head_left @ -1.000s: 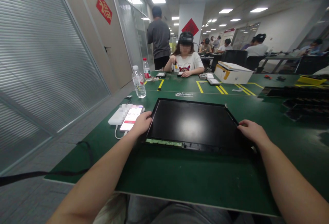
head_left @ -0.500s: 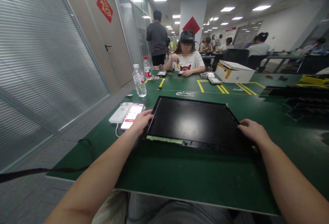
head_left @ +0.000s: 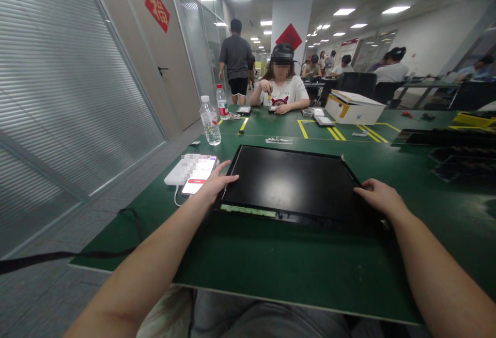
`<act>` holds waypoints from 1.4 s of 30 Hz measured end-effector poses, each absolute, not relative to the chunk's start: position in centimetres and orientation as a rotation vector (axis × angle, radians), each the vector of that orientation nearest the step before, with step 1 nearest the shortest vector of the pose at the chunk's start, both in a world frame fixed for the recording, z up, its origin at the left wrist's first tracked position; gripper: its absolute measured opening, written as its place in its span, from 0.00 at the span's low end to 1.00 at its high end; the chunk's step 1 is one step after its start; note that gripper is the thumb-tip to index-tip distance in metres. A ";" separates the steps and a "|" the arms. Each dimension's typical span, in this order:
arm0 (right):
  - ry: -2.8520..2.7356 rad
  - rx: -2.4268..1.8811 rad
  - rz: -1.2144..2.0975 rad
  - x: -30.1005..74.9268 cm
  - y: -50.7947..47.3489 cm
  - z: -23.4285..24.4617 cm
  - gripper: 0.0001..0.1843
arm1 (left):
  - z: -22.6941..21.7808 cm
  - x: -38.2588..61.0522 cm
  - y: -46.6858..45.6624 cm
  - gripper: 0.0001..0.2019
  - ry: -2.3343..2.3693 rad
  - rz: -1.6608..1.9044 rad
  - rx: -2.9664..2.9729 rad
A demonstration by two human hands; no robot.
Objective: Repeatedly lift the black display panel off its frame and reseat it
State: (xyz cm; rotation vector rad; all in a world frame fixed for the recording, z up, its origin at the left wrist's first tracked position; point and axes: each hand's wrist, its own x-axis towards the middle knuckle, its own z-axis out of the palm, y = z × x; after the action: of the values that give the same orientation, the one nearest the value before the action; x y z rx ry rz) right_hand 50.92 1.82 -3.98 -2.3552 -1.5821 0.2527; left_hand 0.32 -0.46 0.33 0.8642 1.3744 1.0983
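A black flat screen panel (head_left: 290, 183) lies face up on the green table (head_left: 271, 271), with a green circuit strip along its near edge. My left hand (head_left: 215, 183) rests on the panel's left edge, thumb stretched over the top surface. My right hand (head_left: 382, 198) grips the panel's right edge, fingers curled under it. Both forearms reach in from the bottom of the view.
A phone (head_left: 198, 175) lies on a white power bank (head_left: 180, 170) left of the panel. Two water bottles (head_left: 210, 121) stand further back. A person (head_left: 282, 87) sits at the far table beside a white box (head_left: 352, 108). Black parts (head_left: 457, 159) lie at the right.
My left thumb has slid further onto the panel's top surface. The panel and my right hand have barely shifted. The standing person in the background has walked further away.
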 end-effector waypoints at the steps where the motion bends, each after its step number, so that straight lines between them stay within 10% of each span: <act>1: -1.581 -2.360 0.252 50.9 1.8 -4.0 0.21 | 0.4 0.3 -0.5 0.51 1.342 1.089 0.850; 25: -1.658 -2.325 0.195 50.6 1.7 -4.0 0.19 | 1.2 0.5 -1.1 0.29 1.340 1.099 0.971; 42: -1.679 -2.241 0.116 50.9 2.0 -4.6 0.17 | 0.0 -0.3 -0.4 0.31 1.321 1.125 1.057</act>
State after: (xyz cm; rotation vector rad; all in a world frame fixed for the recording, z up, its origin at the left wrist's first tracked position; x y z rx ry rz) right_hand 50.89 2.02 -4.62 -2.2414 -1.6786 0.1162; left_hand -0.33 -0.45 0.04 1.0566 1.3208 1.1246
